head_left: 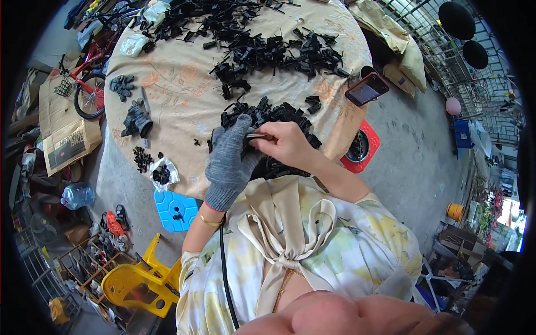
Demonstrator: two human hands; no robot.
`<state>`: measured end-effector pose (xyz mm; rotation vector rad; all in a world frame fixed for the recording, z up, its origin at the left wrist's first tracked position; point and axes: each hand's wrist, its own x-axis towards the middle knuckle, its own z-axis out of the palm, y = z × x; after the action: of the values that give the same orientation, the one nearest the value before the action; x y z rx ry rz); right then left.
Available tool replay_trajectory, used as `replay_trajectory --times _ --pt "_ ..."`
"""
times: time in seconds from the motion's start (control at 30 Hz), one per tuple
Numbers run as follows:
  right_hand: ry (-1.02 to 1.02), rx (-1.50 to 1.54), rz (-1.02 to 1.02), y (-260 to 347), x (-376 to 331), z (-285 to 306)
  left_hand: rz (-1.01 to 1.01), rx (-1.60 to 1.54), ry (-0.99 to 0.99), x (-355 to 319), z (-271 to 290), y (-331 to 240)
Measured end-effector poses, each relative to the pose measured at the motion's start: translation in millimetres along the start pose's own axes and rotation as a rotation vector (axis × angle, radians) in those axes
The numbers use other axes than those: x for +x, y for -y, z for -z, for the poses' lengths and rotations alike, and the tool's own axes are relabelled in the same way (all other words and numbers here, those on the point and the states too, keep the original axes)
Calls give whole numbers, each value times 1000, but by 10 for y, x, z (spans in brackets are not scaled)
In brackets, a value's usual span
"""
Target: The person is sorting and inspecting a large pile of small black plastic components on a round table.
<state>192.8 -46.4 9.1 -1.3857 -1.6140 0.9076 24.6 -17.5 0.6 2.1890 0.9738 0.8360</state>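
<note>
My left hand (229, 162), in a grey knit glove, is closed around a small black plastic part (245, 146), mostly hidden by the fingers. My bare right hand (287, 146) pinches a thin metal blade-like tool (259, 135), its tip at the gloved thumb. Both hands meet over the near edge of the table, right in front of me. Just beyond and beneath them lies a heap of black plastic parts (262, 111). Whether the tool touches the part cannot be made out.
A round table with a floral cloth (173, 106) carries more black parts (251, 50), spare gloves (137, 120) and a small plastic bag (163, 174) of black bits. A phone (367, 89) stands at the right edge. Blue (176, 209) and red (365, 148) stools flank the table.
</note>
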Motion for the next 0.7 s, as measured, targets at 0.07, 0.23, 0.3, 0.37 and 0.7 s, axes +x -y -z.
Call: replay_trajectory --times 0.07,0.23,0.3,0.37,0.7 --pt "-32 159 -65 -79 -25 98 132 -344 -52 -13 32 -93" --pt "191 517 -143 -135 -52 278 639 -1441 270 -12 204 -151" --pt "245 539 -111 -154 -48 285 652 -1473 313 4 180 -141" --pt "262 559 -76 -87 -26 272 655 -1544 369 3 94 -84" --pt "194 314 7 94 -40 214 749 -1286 222 1 169 -121"
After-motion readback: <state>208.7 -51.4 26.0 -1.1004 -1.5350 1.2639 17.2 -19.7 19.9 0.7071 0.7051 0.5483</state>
